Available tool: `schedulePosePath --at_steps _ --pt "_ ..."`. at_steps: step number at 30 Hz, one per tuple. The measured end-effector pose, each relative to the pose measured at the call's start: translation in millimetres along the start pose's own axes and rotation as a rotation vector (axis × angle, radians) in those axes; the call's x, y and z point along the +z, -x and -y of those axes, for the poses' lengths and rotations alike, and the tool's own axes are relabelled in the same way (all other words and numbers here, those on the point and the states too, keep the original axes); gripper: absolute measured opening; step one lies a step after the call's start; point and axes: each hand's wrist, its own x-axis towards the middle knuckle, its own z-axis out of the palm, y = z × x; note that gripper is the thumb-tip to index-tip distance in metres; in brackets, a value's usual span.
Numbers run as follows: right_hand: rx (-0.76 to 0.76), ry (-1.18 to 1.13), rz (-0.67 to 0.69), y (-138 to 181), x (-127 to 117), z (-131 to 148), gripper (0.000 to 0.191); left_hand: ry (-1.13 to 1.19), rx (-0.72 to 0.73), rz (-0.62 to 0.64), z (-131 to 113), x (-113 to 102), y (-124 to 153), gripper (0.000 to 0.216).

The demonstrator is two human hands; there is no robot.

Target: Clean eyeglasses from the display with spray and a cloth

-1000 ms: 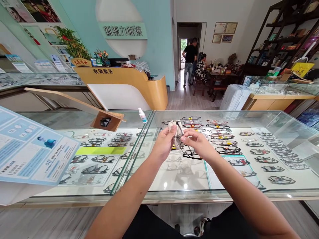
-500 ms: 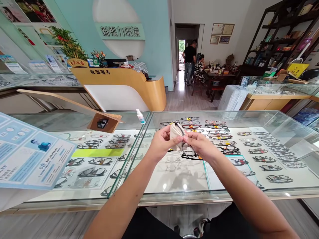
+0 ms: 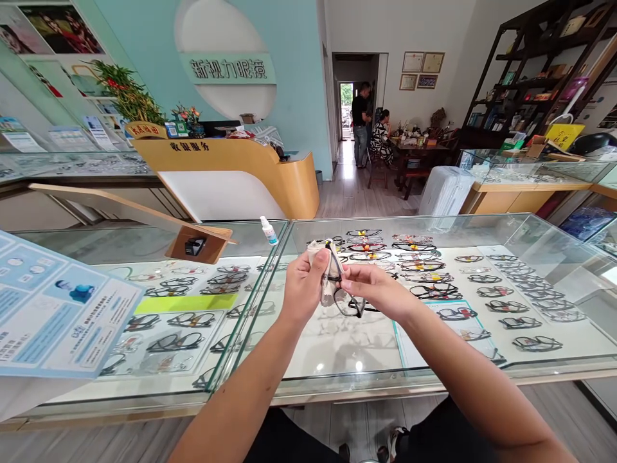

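We see dark-rimmed eyeglasses (image 3: 349, 302), clear lens hanging tilted just below the right fingertips, a slim dark temple running up between both hands. Pale beige cloth (image 3: 328, 294), creased and bunched, wraps part of them; the covered lens is hidden from us. Left hand (image 3: 303, 284): fingers curled closed on the cloth, thumb pressed on its near face. Right hand (image 3: 375, 289): thumb and fingertips pinched on the frame beside the cloth; we can't tell if they also touch cloth.

Versus half a second ago: left thumb lay across the cloth, now points up along it; cloth looks more crumpled; exposed lens has swung left, closer under the cloth.

Edges: glass display case (image 3: 337, 373) sits below the fingers, front edge on the body side, seam left of the left fingers. Spray bottle (image 3: 269, 232) stands beyond them, far left. Glass top stretches out right of the right fingers.
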Motion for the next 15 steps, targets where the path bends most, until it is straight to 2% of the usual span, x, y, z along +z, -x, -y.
schedulePosePath --at_steps 6,8,12,15 --pt "-0.010 -0.024 -0.035 -0.2 -14.7 2.6 0.049 0.070 -0.115 0.328 -4.5 -13.3 -10.4 0.058" --pt "-0.005 -0.029 -0.025 -1.2 -18.1 2.1 0.051 0.059 -0.121 0.388 -4.1 -17.0 -12.5 0.056" --pt "0.027 -0.057 -0.011 -3.3 -18.1 -2.8 0.055 0.034 -0.145 0.393 -1.2 -19.5 -12.4 0.063" --pt "0.026 -0.093 0.004 -3.7 -14.1 -5.4 0.055 0.015 -0.100 0.297 -0.5 -16.3 -10.0 0.061"
